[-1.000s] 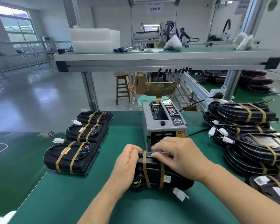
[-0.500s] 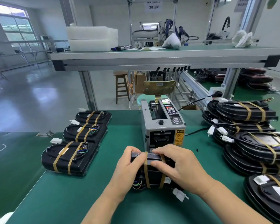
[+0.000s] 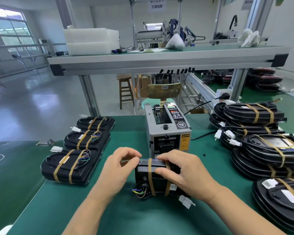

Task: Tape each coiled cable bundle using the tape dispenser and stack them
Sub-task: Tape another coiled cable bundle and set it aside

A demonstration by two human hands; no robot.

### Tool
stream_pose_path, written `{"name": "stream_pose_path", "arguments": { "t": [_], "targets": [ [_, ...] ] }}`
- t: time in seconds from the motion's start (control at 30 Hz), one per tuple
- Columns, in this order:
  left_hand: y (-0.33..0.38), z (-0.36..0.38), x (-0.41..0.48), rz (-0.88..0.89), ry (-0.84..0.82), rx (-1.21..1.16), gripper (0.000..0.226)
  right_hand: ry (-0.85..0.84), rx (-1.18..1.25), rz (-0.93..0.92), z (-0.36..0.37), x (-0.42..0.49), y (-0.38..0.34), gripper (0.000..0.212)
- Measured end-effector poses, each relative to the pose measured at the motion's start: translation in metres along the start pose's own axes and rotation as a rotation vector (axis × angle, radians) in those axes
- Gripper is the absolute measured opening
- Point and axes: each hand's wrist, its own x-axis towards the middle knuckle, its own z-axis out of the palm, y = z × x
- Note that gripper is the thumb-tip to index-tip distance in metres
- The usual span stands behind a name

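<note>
A black cable bundle [image 3: 157,181] with two brown tape bands stands tilted on its edge on the green table [image 3: 109,214], right in front of the grey tape dispenser [image 3: 166,131]. My right hand [image 3: 183,172] grips its top right, thumb on the face and fingers over the upper edge. My left hand [image 3: 119,167] has curled fingers at the bundle's top left corner, pinching its edge. Coloured wires and a white connector [image 3: 186,200] hang from the bundle's lower side.
Three taped bundles [image 3: 71,167] lie in a row at the left. A tall pile of taped bundles [image 3: 265,146] fills the right side. A raised shelf [image 3: 159,60] spans the back, with a stool and chair behind the dispenser.
The bundle has been tipped up from lying flat onto its edge and drawn slightly away from the dispenser. Both hands stayed on its top edge.
</note>
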Motion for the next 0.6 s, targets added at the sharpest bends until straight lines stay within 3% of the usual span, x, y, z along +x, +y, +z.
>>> {"name": "stream_pose_path", "arguments": {
  "t": [0.13,0.4,0.6],
  "targets": [
    [0.013,-0.014,0.005,0.034,-0.146,0.116,0.019,0.008,0.015,-0.005,0.0,-0.001,-0.001,0.041],
    [0.043,-0.016,0.009,0.211,-0.192,0.599,0.01,-0.005,-0.009,-0.029,0.0,-0.001,-0.006,0.043],
    [0.059,-0.009,0.008,0.198,-0.247,0.876,0.008,-0.01,-0.032,-0.046,0.0,-0.001,-0.01,0.043]
  ]
}}
